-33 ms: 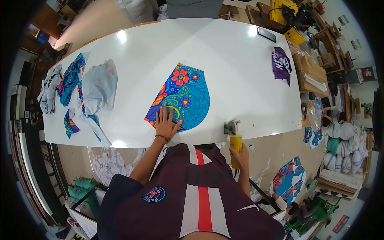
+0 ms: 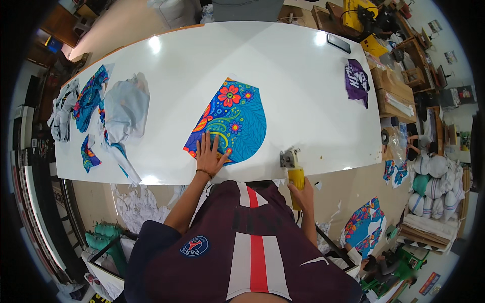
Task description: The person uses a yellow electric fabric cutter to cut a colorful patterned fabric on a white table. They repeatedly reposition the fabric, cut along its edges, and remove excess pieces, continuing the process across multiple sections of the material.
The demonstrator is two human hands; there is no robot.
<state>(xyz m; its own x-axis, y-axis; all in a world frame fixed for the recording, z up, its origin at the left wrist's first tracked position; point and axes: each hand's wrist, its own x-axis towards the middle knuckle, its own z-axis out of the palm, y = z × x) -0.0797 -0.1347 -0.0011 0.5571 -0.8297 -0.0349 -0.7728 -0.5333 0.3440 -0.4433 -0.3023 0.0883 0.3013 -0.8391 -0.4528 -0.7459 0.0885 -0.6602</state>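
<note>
A blue cut fabric piece [image 2: 237, 118] with orange and red flowers lies flat on the white table [image 2: 293, 76], near its front edge. My left hand [image 2: 208, 154] presses flat on the piece's near corner with the fingers spread. My right hand [image 2: 303, 196] grips the yellow handle of a small electric cutting tool [image 2: 292, 164]. The tool's metal head rests on the table edge, to the right of the fabric and apart from it.
Grey and blue fabric pieces [image 2: 118, 108] are piled at the table's left end. A purple piece [image 2: 357, 81] and a dark phone [image 2: 338, 43] lie at the right end. White scraps [image 2: 136, 207] litter the floor. Another floral piece [image 2: 364, 224] and cardboard boxes [image 2: 394, 96] are to the right.
</note>
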